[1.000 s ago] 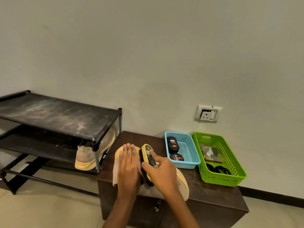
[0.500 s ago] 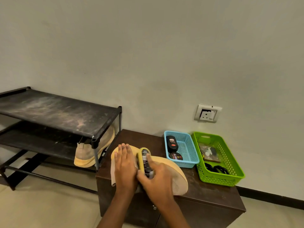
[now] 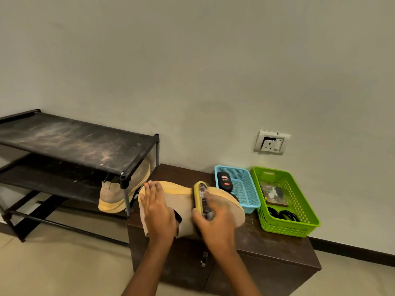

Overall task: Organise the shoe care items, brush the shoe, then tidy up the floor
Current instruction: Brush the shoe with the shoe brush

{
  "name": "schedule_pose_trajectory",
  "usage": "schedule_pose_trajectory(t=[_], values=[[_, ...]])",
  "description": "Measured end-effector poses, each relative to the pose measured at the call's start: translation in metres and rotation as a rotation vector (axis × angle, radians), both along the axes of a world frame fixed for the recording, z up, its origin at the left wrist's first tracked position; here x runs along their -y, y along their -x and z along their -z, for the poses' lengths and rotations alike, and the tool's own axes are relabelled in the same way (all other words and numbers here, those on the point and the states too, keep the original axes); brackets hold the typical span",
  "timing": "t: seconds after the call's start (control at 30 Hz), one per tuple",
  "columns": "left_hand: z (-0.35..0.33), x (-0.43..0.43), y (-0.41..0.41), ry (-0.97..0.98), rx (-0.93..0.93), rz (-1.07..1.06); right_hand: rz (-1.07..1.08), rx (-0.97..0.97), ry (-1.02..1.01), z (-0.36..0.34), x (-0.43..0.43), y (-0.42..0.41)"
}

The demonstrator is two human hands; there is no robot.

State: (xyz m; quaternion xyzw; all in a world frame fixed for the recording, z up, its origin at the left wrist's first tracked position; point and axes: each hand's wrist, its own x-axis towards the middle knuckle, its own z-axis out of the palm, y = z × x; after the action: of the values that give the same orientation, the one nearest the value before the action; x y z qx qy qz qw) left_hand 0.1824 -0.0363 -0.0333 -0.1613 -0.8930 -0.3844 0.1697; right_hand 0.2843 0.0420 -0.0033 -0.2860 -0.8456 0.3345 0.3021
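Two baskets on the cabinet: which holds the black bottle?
The blue basket, the one nearer the shoe: the black bottle lies in it. The green basket holds a flat packet and black loops instead.

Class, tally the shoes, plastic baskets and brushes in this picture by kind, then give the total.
Shoes: 2 (brushed shoe, second shoe on the rack)
Baskets: 2 (blue basket, green basket)
Brushes: 1 (yellow brush in the right hand)
Total: 5
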Motion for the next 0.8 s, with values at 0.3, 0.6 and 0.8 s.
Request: schedule_pose_trajectory(t=[0.3,0.6,0.8], values=[[-0.002,-0.001,0.005,0.209,-0.25,0.061,-0.079,0.087,0.127,-0.022,0.014,0.008],[-0.002,0.0,0.006,0.168,-0.356,0.159,0.062,0.111,0.25,-0.028,-0.003,0.008],[-0.002,0.001,0.005,0.112,-0.358,0.131,0.142,0.111,0.064,-0.008,-0.007,0.002]])
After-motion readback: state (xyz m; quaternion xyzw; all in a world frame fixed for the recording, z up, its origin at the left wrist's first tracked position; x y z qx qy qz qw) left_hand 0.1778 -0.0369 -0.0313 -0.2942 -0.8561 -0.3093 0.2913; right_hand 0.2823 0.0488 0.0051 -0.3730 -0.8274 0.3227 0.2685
